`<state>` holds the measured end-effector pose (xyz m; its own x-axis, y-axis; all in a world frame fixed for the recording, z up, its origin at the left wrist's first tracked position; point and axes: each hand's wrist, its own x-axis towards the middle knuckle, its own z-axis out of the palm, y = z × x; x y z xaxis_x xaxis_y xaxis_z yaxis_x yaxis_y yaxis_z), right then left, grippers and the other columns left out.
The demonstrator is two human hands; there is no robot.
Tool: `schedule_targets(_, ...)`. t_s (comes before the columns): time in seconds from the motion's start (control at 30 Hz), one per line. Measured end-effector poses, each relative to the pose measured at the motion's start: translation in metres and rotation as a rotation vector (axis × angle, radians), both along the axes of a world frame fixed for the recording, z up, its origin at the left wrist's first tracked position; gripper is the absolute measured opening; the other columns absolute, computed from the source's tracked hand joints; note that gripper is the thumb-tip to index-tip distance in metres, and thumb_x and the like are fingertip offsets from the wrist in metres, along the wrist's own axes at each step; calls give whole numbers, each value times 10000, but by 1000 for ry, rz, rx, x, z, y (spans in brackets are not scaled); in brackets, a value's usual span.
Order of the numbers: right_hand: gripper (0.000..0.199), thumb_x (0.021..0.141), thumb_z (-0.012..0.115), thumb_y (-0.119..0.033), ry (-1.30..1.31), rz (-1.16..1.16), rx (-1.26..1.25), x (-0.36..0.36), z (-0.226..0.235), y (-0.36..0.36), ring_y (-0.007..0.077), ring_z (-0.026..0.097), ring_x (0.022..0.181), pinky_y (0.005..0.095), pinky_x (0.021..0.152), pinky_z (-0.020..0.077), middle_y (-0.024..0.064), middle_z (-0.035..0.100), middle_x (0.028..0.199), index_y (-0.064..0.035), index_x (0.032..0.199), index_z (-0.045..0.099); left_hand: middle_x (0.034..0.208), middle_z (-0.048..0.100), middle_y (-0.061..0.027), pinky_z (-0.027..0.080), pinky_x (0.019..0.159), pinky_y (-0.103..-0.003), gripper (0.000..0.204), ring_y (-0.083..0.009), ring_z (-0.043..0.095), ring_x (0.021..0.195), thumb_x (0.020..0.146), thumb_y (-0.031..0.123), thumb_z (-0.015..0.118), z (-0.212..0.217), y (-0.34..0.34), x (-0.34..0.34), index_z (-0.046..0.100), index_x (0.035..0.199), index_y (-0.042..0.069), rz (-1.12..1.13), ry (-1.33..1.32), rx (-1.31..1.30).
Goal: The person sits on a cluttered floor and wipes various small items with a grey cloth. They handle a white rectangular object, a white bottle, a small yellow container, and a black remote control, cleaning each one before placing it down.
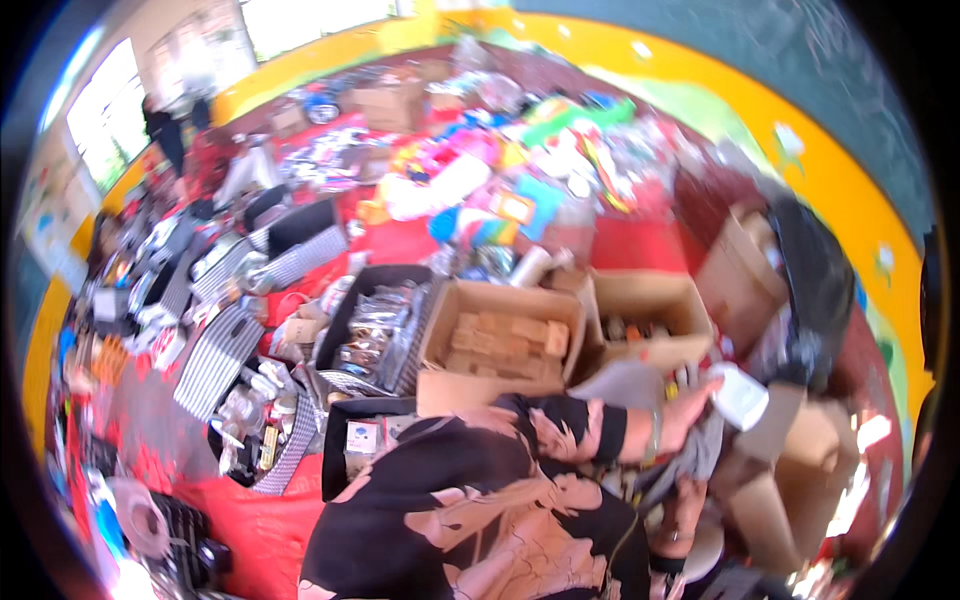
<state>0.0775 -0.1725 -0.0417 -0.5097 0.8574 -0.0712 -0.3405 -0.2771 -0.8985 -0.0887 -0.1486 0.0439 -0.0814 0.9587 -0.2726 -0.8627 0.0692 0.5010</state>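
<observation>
The picture is blurred by motion. My left hand (688, 402) reaches across my black and pink shirt to the right and grips the edge of a flat white object (742, 396). Below it, my right hand (686, 505), with a band on the wrist, lies against a grey cloth or bag (700, 452). The blur hides whether its fingers close on the cloth. Both hands are just in front of two open cardboard boxes, one with tan blocks (500, 345) and one to its right (650, 330).
Black trays of small packed goods (375, 330) and striped black-and-white boxes (215, 355) lie on a red floor covering (240, 520). Colourful toys (500, 180) are heaped further back. More cardboard boxes (745, 265) and a black bag (815, 270) stand at the right, by a yellow wall.
</observation>
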Motion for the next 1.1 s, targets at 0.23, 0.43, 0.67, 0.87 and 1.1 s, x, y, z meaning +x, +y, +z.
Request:
schedule_targets(0.23, 791, 709, 638, -332, 251, -253, 156, 37, 51, 20, 247, 519, 1110, 364, 974, 397, 142, 522, 1212, 81, 1322, 354, 861, 609, -28, 443, 722, -313, 328, -139, 581, 809, 905, 383, 507, -37, 54, -57, 544, 1072, 104, -2, 183, 71)
schedule_targets(0.43, 454, 806, 513, -334, 266, -483, 138, 99, 58, 38, 283, 533, 984, 425, 932, 410, 154, 564, 1017, 41, 1061, 519, 1041, 572, -89, 381, 917, -413, 336, -246, 543, 1018, 895, 338, 540, -68, 159, -95, 497, 1144, 117, 106, 84, -80)
schedule_targets(0.67, 424, 802, 555, -383, -7, -360, 74, 77, 45, 64, 219, 592, 795, 328, 740, 488, 137, 609, 882, 10, 962, 556, 1063, 568, -104, 439, 854, -391, 346, -267, 560, 1026, 887, 257, 551, -170, 231, -69, 478, 1179, 87, 17, 106, -270)
schedule_targets(0.87, 197, 831, 560, -84, -345, -10, -194, 47, 49, 63, 81, 566, 745, 233, 674, 475, 23, 620, 851, 2, 1007, 577, 903, 617, -73, 461, 608, -365, 343, -242, 618, 771, 808, 246, 604, -315, 203, 13, 519, 1118, 126, -46, 218, -681)
schedule_targets(1.1, 244, 767, 593, -118, -597, 33, -237, 65, 66, 67, 88, 547, 780, 245, 729, 444, 33, 613, 848, 23, 966, 581, 931, 621, -90, 448, 606, -314, 395, -229, 620, 765, 796, 261, 601, -412, 213, 42, 524, 1131, 65, -21, 305, -817)
